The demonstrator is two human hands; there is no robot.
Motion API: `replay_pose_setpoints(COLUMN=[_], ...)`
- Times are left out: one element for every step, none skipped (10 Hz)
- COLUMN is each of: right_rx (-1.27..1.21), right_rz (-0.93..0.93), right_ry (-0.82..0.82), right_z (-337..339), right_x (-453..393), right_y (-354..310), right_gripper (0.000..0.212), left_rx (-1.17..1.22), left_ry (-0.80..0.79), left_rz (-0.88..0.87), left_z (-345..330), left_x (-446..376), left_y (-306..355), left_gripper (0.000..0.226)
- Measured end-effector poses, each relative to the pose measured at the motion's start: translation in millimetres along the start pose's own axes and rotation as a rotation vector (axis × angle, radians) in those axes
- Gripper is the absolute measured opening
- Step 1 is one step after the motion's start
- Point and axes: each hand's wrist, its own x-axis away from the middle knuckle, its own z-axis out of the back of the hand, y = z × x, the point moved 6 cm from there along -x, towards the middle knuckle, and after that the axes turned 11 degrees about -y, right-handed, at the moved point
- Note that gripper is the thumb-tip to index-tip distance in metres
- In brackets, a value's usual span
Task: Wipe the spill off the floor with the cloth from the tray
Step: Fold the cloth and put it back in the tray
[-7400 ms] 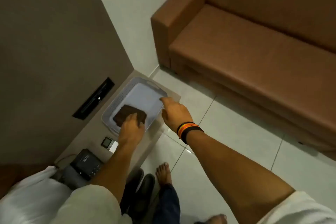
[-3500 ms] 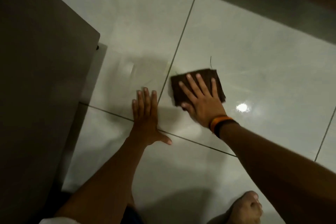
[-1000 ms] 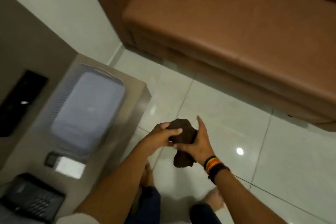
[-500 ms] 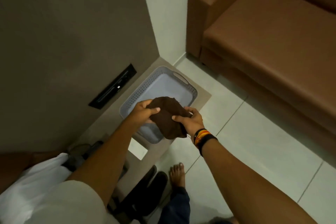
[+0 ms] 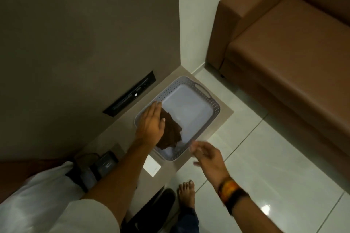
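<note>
Head view looks steeply down on a low beige surface (image 5: 217, 119) in the corner by a brown wall. On it sits a grey perforated tray (image 5: 214, 104), and the dark brown cloth (image 5: 171, 132) lies in the near-left part of that tray. The left hand (image 5: 151, 124) is spread flat, palm down, on the cloth's left side, pressing rather than gripping, and it covers a good part of the fabric, so the cloth's full outline is hard to judge. What shows is crumpled and loosely folded, its long axis running from the tray's left wall toward the near rim, one corner pointing right into the bare tray floor. The right hand (image 5: 207, 157) hovers just off the tray's near corner, fingers loosely open and holding nothing; it is motion-blurred, so finger detail is lost. Its wrist carries orange and black bands (image 5: 230, 193). A brown sofa (image 5: 293, 53) is cut off at the right edge. Dark objects near the left forearm are too dim to identify. One bare foot (image 5: 186, 194) stands on the glossy tiled floor (image 5: 265, 157).
</note>
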Motion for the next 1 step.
replay_pose_setpoints(right_rx=[0.095], right_rz=[0.19], right_ry=[-0.004], right_z=[42.8], right_x=[112.7], right_y=[-13.5], right_gripper=[0.03], left_rx=[-0.081], left_ry=[0.129], left_rz=[-0.174], left_z=[41.6], left_x=[1.9], left_y=[63.5], left_gripper=[0.074])
